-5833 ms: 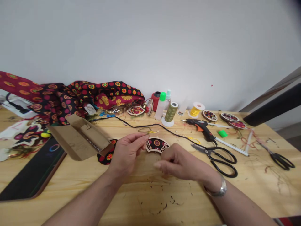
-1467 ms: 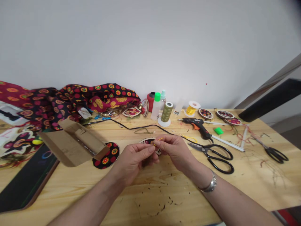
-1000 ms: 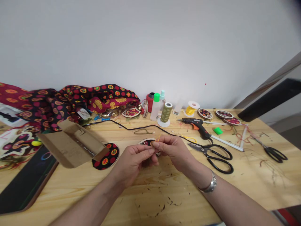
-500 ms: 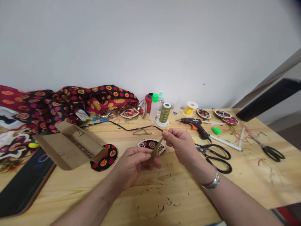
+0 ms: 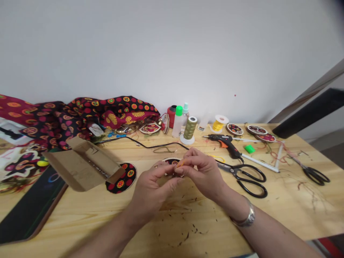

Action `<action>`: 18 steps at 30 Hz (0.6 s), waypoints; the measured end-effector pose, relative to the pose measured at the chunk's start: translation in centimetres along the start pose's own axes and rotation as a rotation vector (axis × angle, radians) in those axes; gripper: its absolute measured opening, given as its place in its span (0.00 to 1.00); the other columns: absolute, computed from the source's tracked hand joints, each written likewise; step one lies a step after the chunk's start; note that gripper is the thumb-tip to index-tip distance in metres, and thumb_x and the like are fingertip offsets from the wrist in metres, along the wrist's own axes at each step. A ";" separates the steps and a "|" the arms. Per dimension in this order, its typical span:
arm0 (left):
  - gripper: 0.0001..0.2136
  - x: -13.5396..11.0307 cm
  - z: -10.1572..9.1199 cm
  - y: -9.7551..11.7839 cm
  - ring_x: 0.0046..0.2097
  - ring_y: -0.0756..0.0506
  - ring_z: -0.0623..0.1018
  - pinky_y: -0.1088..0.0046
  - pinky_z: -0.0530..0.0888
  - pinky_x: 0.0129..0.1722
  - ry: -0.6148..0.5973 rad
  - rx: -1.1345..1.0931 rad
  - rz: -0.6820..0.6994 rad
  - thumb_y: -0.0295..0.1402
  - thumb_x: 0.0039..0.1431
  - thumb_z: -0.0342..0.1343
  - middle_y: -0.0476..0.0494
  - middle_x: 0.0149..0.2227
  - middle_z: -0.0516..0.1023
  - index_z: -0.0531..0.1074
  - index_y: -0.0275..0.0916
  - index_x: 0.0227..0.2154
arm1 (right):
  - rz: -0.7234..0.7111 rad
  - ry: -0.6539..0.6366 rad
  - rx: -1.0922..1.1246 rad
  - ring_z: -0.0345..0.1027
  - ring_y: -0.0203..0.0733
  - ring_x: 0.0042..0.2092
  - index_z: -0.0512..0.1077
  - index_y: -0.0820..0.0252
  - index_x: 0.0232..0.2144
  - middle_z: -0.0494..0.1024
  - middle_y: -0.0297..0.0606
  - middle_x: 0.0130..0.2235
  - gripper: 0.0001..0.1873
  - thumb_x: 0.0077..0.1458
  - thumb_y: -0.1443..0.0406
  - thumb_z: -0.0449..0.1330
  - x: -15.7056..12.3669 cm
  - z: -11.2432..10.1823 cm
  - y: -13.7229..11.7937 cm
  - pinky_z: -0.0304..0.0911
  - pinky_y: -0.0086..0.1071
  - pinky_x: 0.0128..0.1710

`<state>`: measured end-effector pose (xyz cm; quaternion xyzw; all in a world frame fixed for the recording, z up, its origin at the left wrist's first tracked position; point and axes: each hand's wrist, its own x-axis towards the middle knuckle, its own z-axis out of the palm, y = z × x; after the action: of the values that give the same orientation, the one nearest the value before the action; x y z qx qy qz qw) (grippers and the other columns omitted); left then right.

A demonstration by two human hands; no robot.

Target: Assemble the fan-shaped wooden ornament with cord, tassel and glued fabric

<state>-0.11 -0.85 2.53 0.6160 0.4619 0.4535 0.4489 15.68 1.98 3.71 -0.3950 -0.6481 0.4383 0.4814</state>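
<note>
My left hand and my right hand meet above the table, fingertips pinched together. A bit of yellow-orange cord shows between them, under my right fingers. The olive-green thread bundle seen earlier between my hands is now hidden by the fingers. Behind the fingertips lies an eye-shaped wooden ornament with patterned fabric, partly covered. Black-handled scissors lie to the right of my right hand, with a loose yellow cord near their blades.
An open cardboard box and a round patterned fabric piece lie left. Behind stand an olive thread spool, a green-capped bottle and a yellow spool. A glue gun and more scissors lie right.
My right hand has come down and left to meet my left hand. The green thread bundle, stretched between them before, has gone out of sight behind the fingers.
</note>
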 end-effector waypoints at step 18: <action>0.08 0.3 0.1 -0.2 0.27 0.52 0.68 0.77 0.62 0.30 -0.168 -0.333 -0.436 0.35 0.53 0.57 0.48 0.25 0.78 0.78 0.38 0.26 | 0.327 0.030 0.143 0.54 0.30 0.23 0.64 0.61 0.19 0.64 0.28 0.19 0.14 0.48 0.60 0.60 0.5 -0.1 0.8 0.51 0.26 0.23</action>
<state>-0.01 -0.50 2.36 0.4552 0.4637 0.3636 0.6675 15.73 2.72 3.08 -0.4665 -0.5349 0.5499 0.4404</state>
